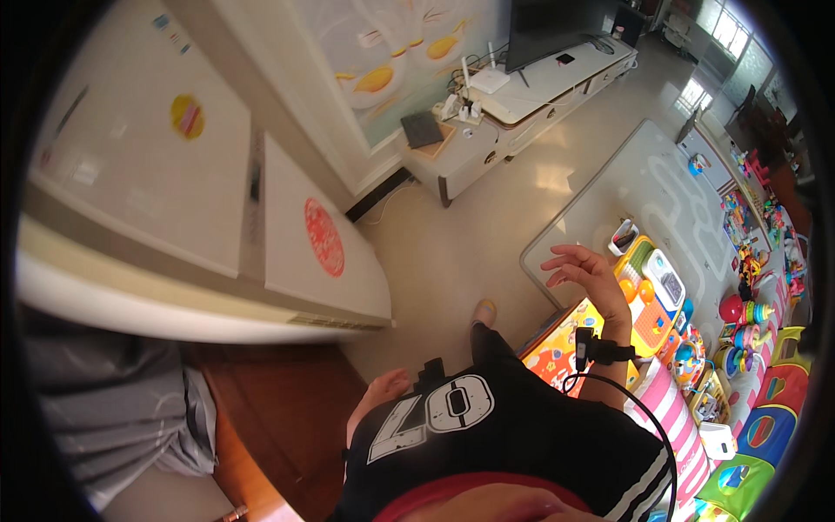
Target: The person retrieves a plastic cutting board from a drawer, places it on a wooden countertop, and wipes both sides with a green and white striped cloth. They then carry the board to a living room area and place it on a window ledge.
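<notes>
My right hand (584, 274) is raised above the floor beside a yellow toy table with building-brick plates (652, 320). Its fingers are apart and slightly curled, with nothing in them. A black band with a small device and a cable (600, 349) sits on that wrist. Low in front of my body, next to the black shirt (522, 424), is my left hand (389, 385); its fingers are partly hidden, and no object shows in it. One foot in a light shoe (484, 313) stands on the tiled floor.
A white refrigerator (313, 280) stands at left. Ahead, a low TV cabinet (450, 163) bears a router and a television (554, 32). At right lie a grey play mat (626, 176), many toys and a colourful fabric barrier (770, 427). A grey curtain (117, 398) hangs lower left.
</notes>
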Available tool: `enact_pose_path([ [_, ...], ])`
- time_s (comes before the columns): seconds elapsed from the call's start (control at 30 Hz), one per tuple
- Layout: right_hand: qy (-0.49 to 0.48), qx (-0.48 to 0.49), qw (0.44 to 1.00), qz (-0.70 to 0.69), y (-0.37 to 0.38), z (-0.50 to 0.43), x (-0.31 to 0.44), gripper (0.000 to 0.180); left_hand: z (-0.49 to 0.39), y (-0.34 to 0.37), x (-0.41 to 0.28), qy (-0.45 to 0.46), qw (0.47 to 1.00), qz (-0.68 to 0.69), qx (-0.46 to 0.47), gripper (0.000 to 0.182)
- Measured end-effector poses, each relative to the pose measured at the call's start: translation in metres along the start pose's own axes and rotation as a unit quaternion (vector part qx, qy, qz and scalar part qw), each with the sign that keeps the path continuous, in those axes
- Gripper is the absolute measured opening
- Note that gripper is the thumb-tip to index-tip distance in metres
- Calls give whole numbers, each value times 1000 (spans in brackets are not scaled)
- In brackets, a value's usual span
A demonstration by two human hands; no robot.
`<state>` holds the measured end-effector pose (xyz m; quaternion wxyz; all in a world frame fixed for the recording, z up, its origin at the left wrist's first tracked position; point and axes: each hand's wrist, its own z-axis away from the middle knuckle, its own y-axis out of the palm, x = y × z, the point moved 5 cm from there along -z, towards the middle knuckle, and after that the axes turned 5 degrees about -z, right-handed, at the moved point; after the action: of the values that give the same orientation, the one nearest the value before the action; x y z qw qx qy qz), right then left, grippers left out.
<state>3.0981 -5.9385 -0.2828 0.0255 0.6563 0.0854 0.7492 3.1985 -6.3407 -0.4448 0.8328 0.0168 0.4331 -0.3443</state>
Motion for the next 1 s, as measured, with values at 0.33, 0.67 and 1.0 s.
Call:
enact_pose_path([
  [0.33, -51, -334, 941, -15, -202, -24, 66, 29, -213, -34, -258, 138, 986, -84, 50, 41],
  [0.67, -49, -471, 880, -25, -303, -102, 55, 20, -431, -14, -441, 158, 931, -157, 289, 45],
  [1.0, -44, -580, 813, 23, -402, -200, 137, 26, -597, 15, -718, 271, 839, -169, 440, 41],
])
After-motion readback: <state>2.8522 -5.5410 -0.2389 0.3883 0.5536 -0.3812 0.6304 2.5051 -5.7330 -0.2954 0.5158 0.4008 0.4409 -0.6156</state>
